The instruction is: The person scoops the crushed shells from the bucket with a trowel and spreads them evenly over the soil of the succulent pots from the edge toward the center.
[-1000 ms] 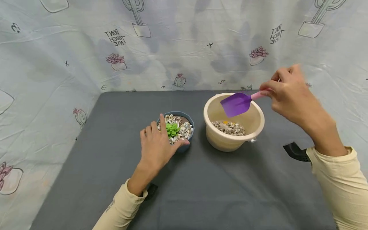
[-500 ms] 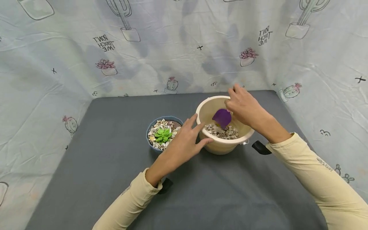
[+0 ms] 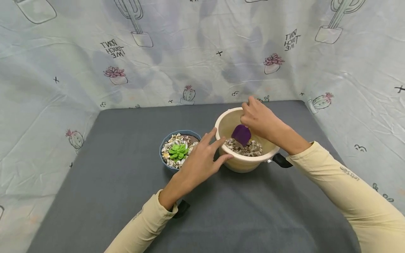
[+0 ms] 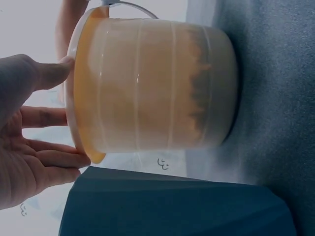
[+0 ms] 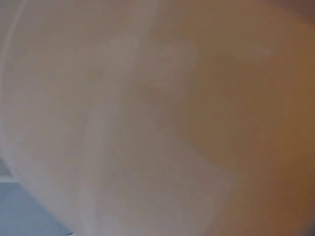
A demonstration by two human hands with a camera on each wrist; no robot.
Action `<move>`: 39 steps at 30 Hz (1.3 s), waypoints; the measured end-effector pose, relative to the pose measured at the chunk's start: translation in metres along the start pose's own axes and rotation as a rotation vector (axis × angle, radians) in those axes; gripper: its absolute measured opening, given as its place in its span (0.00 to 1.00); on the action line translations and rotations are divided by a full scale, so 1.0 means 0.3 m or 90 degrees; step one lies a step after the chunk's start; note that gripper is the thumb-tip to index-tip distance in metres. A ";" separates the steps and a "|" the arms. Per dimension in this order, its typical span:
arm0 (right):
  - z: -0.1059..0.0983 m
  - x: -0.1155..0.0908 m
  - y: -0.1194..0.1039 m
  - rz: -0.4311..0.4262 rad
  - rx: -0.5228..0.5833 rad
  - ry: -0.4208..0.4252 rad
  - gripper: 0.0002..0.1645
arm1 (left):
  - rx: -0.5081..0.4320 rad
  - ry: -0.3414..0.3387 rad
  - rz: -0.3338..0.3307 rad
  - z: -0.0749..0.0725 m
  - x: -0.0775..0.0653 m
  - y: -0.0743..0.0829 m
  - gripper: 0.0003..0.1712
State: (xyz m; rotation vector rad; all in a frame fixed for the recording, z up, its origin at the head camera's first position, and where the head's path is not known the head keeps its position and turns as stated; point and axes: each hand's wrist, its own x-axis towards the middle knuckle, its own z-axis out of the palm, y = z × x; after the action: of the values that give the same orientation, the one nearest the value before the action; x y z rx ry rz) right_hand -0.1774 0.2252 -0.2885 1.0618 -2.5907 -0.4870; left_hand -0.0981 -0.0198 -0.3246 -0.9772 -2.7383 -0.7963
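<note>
In the head view a cream bucket (image 3: 242, 165) holds small pebbles (image 3: 251, 149). My right hand (image 3: 261, 121) reaches over its rim and grips a small purple shovel (image 3: 242, 135). The shovel's blade is down at the pebbles; its handle is hidden by the hand. My left hand (image 3: 200, 156) touches the near-left rim of the bucket with spread, mostly straight fingers and thumb, also seen in the left wrist view against the bucket (image 4: 152, 88). Beneath that hand, partly covered, stands a blue pot (image 3: 162, 154) with a green succulent (image 3: 178, 151) among pale stones.
A grey cloth covers the table (image 3: 126, 196). Behind and at the sides hangs a pale curtain (image 3: 171, 52) printed with cacti. The blue pot (image 4: 177, 206) stands close beside the bucket. The bucket's wall (image 5: 123, 123) fills most of the blurred right wrist view.
My right hand has brought the shovel down into the bucket, its blade now at the pebbles. My left hand has moved right from the blue pot to the bucket's rim. The head view has shifted.
</note>
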 end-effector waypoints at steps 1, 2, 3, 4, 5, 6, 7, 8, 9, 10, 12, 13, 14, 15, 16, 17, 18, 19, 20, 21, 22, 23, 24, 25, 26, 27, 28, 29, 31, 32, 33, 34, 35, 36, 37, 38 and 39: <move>0.003 0.003 -0.002 -0.006 0.000 0.008 0.13 | 0.000 0.002 0.001 0.002 0.000 -0.001 0.32; 0.005 0.005 -0.003 -0.008 0.013 0.011 0.14 | 0.000 0.004 0.000 0.002 0.000 -0.002 0.32; 0.006 0.006 -0.004 -0.008 0.027 0.011 0.14 | -0.002 0.005 -0.002 0.002 0.000 -0.002 0.32; 0.008 0.006 -0.003 -0.007 0.042 0.006 0.14 | -0.004 0.005 -0.003 0.002 0.000 -0.002 0.32; 0.008 0.006 -0.001 -0.002 0.066 0.001 0.13 | -0.006 0.005 -0.005 0.002 0.000 -0.002 0.32; 0.009 0.004 0.001 0.006 0.093 -0.009 0.13 | -0.007 0.005 -0.006 0.002 0.001 -0.002 0.33; 0.010 0.002 0.004 0.018 0.122 -0.022 0.13 | -0.008 0.004 -0.007 0.001 0.002 -0.002 0.33; 0.012 -0.001 0.008 0.031 0.151 -0.036 0.13 | -0.010 0.003 -0.009 0.000 0.002 -0.001 0.33; 0.014 -0.005 0.011 0.042 0.175 -0.048 0.12 | -0.013 0.002 -0.009 0.000 0.002 0.000 0.33; 0.016 -0.012 0.014 0.058 0.200 -0.060 0.12 | -0.015 0.002 -0.008 0.000 0.002 0.000 0.33; 0.020 -0.027 0.019 0.091 0.253 -0.077 0.12 | -0.020 -0.001 -0.010 0.000 0.001 0.000 0.33; 0.022 -0.034 0.021 0.104 0.279 -0.079 0.12 | -0.022 0.000 -0.012 0.000 0.000 0.001 0.33; 0.023 -0.042 0.023 0.114 0.303 -0.076 0.13 | -0.023 0.001 -0.013 0.000 -0.001 0.000 0.33; 0.023 -0.049 0.025 0.122 0.325 -0.072 0.13 | -0.023 0.002 -0.015 0.000 -0.002 0.000 0.32; 0.022 -0.056 0.028 0.129 0.344 -0.067 0.13 | -0.022 0.004 -0.015 0.001 -0.002 -0.001 0.32; 0.019 -0.062 0.031 0.134 0.363 -0.061 0.13 | -0.021 0.005 -0.016 0.001 -0.003 -0.001 0.33; 0.015 -0.069 0.037 0.141 0.377 -0.057 0.12 | -0.019 0.007 -0.015 0.002 -0.002 -0.001 0.33; 0.010 -0.076 0.043 0.145 0.389 -0.053 0.10 | -0.018 0.008 -0.014 0.002 -0.002 -0.001 0.33; 0.004 -0.085 0.050 0.152 0.400 -0.050 0.08 | -0.018 0.008 -0.013 0.003 -0.001 -0.001 0.33; -0.004 -0.094 0.057 0.161 0.412 -0.051 0.07 | -0.017 0.008 -0.012 0.003 0.000 -0.001 0.33; -0.010 -0.102 0.064 0.172 0.423 -0.054 0.06 | -0.016 0.008 -0.012 0.003 0.000 -0.001 0.33; -0.017 -0.111 0.071 0.183 0.433 -0.058 0.07 | -0.016 0.007 -0.013 0.004 0.001 -0.001 0.34; -0.022 -0.120 0.077 0.196 0.440 -0.062 0.09 | -0.015 0.006 -0.015 0.003 0.001 -0.002 0.34; -0.030 -0.128 0.082 0.210 0.452 -0.067 0.09 | -0.015 0.006 -0.016 0.003 0.000 -0.003 0.34; -0.033 -0.138 0.089 0.227 0.466 -0.070 0.08 | -0.017 0.006 -0.017 0.002 -0.002 -0.005 0.34; -0.038 -0.147 0.094 0.246 0.482 -0.073 0.08 | -0.021 0.006 -0.018 0.002 -0.003 -0.008 0.34; -0.041 -0.156 0.100 0.259 0.494 -0.071 0.08 | -0.026 0.005 -0.018 0.001 -0.005 -0.011 0.34; -0.044 -0.166 0.105 0.272 0.512 -0.072 0.09 | -0.031 0.004 -0.017 0.001 -0.006 -0.016 0.34; -0.048 -0.185 0.116 0.300 0.546 -0.073 0.10 | -0.041 0.006 -0.010 0.000 -0.010 -0.027 0.33; -0.049 -0.195 0.121 0.306 0.558 -0.071 0.11 | -0.047 0.005 -0.007 -0.001 -0.011 -0.032 0.33; -0.052 -0.204 0.124 0.314 0.569 -0.071 0.11 | -0.051 0.003 -0.004 -0.003 -0.013 -0.037 0.33; -0.053 -0.214 0.128 0.319 0.577 -0.072 0.12 | -0.053 0.000 0.000 -0.004 -0.016 -0.043 0.34; -0.055 -0.222 0.129 0.333 0.585 -0.077 0.12 | -0.055 -0.002 0.004 -0.005 -0.018 -0.049 0.35; -0.057 -0.231 0.132 0.339 0.585 -0.077 0.13 | -0.057 -0.005 0.008 -0.007 -0.022 -0.055 0.35; -0.059 -0.241 0.133 0.348 0.585 -0.075 0.13 | -0.061 -0.010 0.009 -0.009 -0.025 -0.059 0.37; -0.063 -0.249 0.135 0.356 0.587 -0.073 0.13 | -0.065 -0.015 0.008 -0.013 -0.028 -0.064 0.38; -0.067 -0.257 0.137 0.368 0.589 -0.071 0.13 | -0.067 -0.018 0.007 -0.017 -0.032 -0.071 0.38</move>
State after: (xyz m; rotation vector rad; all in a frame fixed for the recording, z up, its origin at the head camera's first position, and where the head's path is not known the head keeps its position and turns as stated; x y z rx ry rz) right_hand -0.1422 0.3040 -0.2645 0.4001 -3.0654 0.8786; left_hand -0.1040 -0.0415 -0.3322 -1.0290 -2.7373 -0.9409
